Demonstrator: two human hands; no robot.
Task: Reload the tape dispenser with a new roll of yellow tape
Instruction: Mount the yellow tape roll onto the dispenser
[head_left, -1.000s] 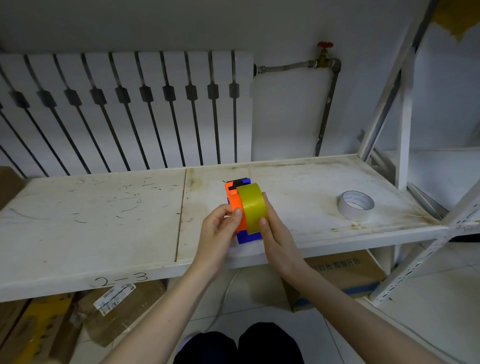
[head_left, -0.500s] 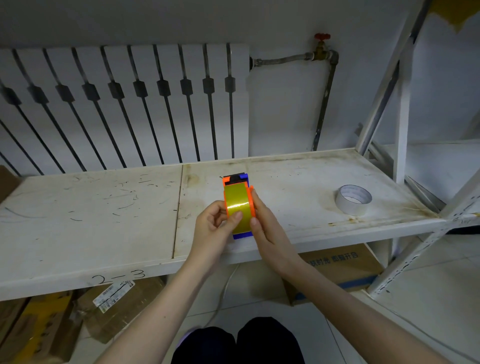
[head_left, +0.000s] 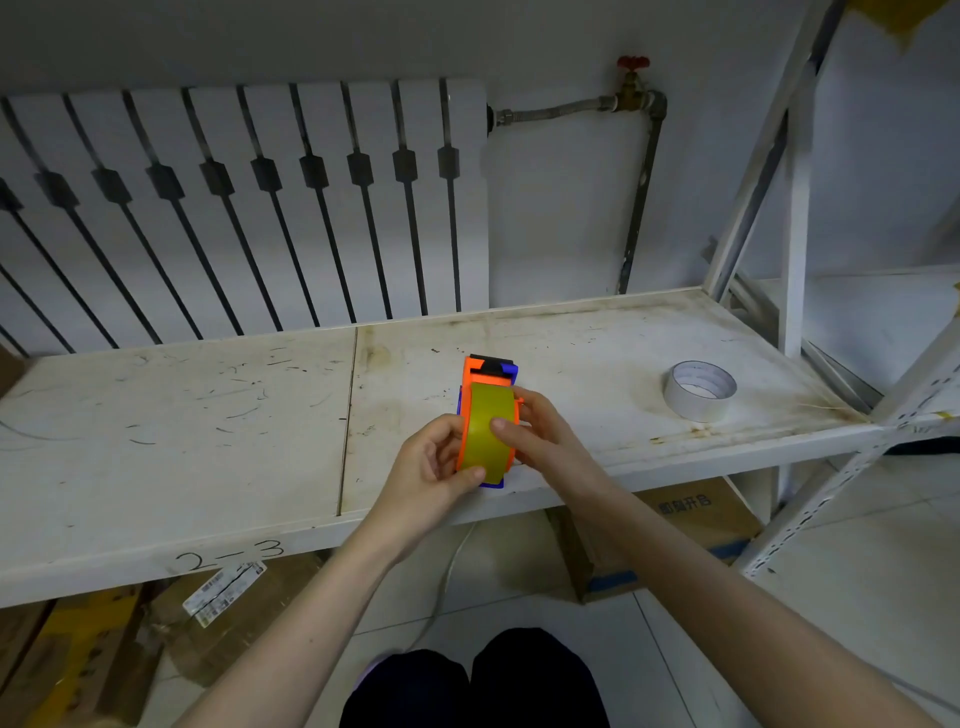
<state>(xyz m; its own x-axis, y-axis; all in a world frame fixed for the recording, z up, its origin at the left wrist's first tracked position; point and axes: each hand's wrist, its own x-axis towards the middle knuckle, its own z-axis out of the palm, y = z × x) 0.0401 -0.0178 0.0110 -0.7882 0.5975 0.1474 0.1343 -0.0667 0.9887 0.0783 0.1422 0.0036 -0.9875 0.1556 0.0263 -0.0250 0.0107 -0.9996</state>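
Yellow tape roll (head_left: 487, 431): seated in the tape dispenser, at the centre of the frame, its broad yellow band facing the camera.
Tape dispenser (head_left: 491, 371): orange and blue with a black piece at its far end; held just above the front edge of the shelf.
Left hand (head_left: 431, 475): grasps the dispenser's left side, thumb tip on the lower part of the yellow band.
Right hand (head_left: 540, 436): grasps the right side, one fingertip pressed on the middle of the band.
Shelf (head_left: 208, 426): white, scratched and stained; "2-3" is handwritten on its front lip at lower left.
White tape roll (head_left: 698, 389): lies flat on the shelf, right of centre, well apart from the hands.
Cardboard box (head_left: 691, 525): under the shelf at right, printed with Chinese characters too small to read surely.
Barcode label (head_left: 223, 592): on cardboard below the "2-3", text illegible.
Radiator (head_left: 234, 208): white, upper left.
Red valve (head_left: 632, 65): on the pipe at top centre-right.
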